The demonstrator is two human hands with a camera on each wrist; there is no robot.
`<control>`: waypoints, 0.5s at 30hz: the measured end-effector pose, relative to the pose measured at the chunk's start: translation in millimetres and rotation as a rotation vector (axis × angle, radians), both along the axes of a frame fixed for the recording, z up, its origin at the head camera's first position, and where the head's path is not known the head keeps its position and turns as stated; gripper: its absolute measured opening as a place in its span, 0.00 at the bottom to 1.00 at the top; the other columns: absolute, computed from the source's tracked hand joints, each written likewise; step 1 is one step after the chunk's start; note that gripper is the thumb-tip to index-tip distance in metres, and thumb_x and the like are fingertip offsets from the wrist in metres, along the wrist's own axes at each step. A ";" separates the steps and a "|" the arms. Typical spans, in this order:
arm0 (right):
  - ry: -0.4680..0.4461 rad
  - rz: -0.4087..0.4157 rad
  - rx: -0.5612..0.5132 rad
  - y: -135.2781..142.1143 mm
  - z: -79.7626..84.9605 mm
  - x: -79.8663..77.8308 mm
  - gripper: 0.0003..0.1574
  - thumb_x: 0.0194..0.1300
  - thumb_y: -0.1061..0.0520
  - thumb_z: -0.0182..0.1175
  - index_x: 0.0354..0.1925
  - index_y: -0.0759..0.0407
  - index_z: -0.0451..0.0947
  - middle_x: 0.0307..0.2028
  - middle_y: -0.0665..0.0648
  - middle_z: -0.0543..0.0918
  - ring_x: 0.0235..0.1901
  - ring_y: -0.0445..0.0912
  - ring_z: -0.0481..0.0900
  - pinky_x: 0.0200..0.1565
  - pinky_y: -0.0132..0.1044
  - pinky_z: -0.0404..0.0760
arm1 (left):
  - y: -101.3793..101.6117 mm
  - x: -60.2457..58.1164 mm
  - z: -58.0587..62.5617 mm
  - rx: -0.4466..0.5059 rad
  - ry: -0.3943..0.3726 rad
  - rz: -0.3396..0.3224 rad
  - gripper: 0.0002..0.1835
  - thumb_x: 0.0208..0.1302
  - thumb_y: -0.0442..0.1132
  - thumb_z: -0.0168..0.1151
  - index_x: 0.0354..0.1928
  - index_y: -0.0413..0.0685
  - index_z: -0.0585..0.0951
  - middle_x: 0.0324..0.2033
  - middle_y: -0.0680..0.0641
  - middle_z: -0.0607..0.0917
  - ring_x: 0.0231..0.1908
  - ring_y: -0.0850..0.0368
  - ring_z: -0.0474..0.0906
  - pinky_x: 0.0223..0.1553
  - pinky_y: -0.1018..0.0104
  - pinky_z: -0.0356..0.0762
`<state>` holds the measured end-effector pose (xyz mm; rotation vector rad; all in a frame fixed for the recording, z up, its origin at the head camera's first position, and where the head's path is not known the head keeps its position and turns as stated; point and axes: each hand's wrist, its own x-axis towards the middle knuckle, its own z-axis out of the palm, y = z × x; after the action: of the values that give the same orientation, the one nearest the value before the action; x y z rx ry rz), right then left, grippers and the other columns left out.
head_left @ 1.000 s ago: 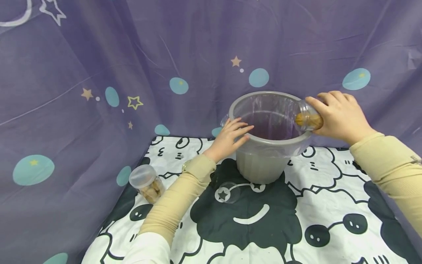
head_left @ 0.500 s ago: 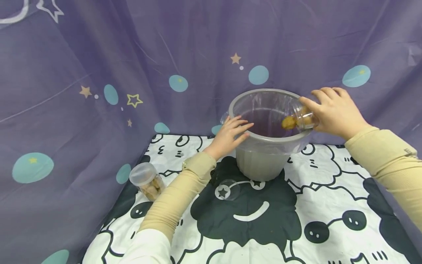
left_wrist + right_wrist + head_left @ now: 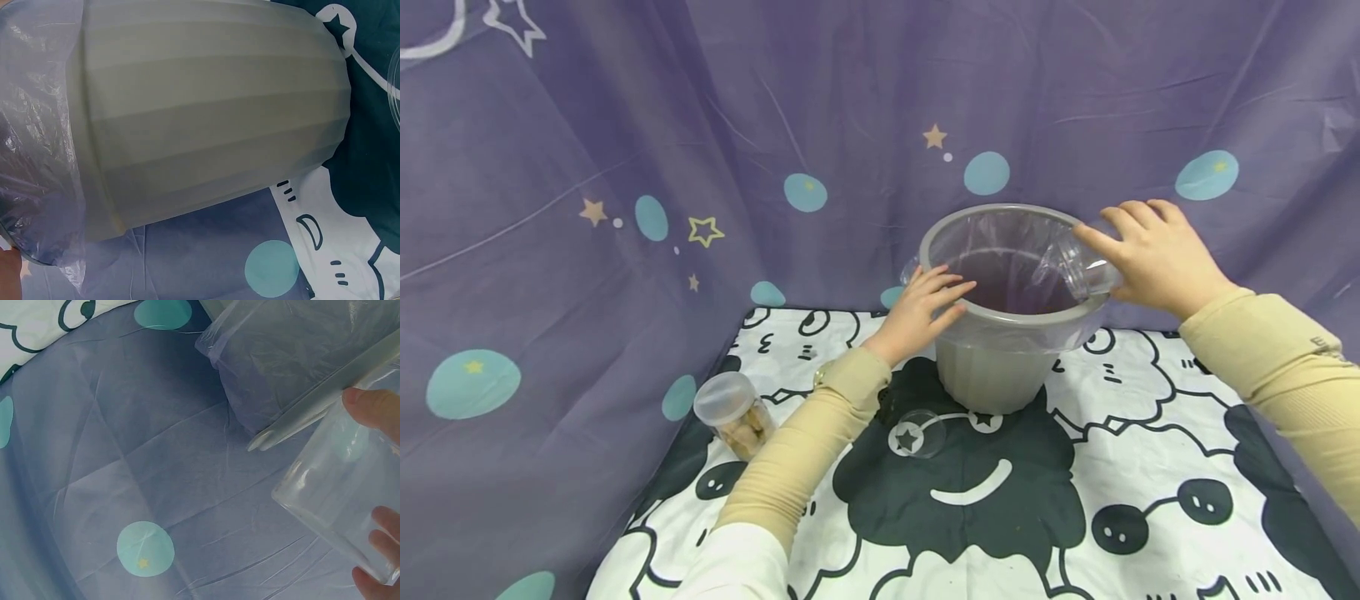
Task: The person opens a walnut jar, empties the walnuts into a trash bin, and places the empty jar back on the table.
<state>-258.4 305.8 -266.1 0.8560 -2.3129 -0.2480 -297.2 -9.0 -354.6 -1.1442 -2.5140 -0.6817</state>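
A grey trash can [image 3: 988, 379] stands on the cloth, lined with a clear plastic bag [image 3: 37, 119] folded over its rim. My left hand [image 3: 919, 310] rests on the near left of that rim, fingers straight and spread. On the right side, my right hand [image 3: 1157, 260] grips a clear plastic jar [image 3: 1096, 273], tipped sideways with its mouth over the can. In the right wrist view, the thumb and fingertips hold the jar's wall [image 3: 322, 487], and nothing shows inside it. The bottom of the can is hidden from the head view.
A second clear jar [image 3: 728, 402] with light brown pieces inside stands at the left, beside my left forearm. A round transparent lid [image 3: 922, 434] lies on the patterned cloth [image 3: 970, 533] in front of the can. A purple curtain [image 3: 850, 100] hangs close behind.
The yellow-brown pieces in the right-hand jar have slid out into the trash can, and the jar now looks clear. My right hand has shifted slightly left. My left hand stays on the rim.
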 end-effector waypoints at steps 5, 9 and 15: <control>0.016 0.012 -0.015 -0.4 0.0 -0.5 0.59 0.16 0.57 0.76 0.56 0.54 0.68 0.44 0.70 0.75 0.46 0.64 0.70 0.47 0.62 0.68 | -0.2 -0.9 0.6 -0.003 0.008 0.009 0.22 0.68 0.49 0.50 0.63 0.56 0.71 0.61 0.47 0.72 0.69 0.49 0.55 0.72 0.47 0.39; 0.029 0.016 -0.040 1.5 -2.4 1.2 0.56 0.18 0.57 0.74 0.55 0.54 0.69 0.43 0.70 0.75 0.45 0.64 0.71 0.45 0.61 0.70 | 0.7 -2.4 -1.7 -0.022 0.017 0.006 0.22 0.69 0.49 0.49 0.63 0.56 0.70 0.61 0.47 0.72 0.69 0.49 0.55 0.71 0.44 0.43; -0.021 -0.060 -0.102 5.7 -3.9 5.7 0.57 0.19 0.54 0.74 0.56 0.54 0.67 0.47 0.70 0.74 0.47 0.65 0.69 0.46 0.63 0.68 | 1.0 -1.1 -1.4 -0.015 0.007 0.009 0.23 0.68 0.49 0.49 0.64 0.57 0.70 0.62 0.47 0.72 0.69 0.49 0.55 0.71 0.45 0.42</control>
<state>-252.7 311.4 -270.0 0.7421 -2.3516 -0.1459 -298.3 -8.0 -356.0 -1.1383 -2.5206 -0.6565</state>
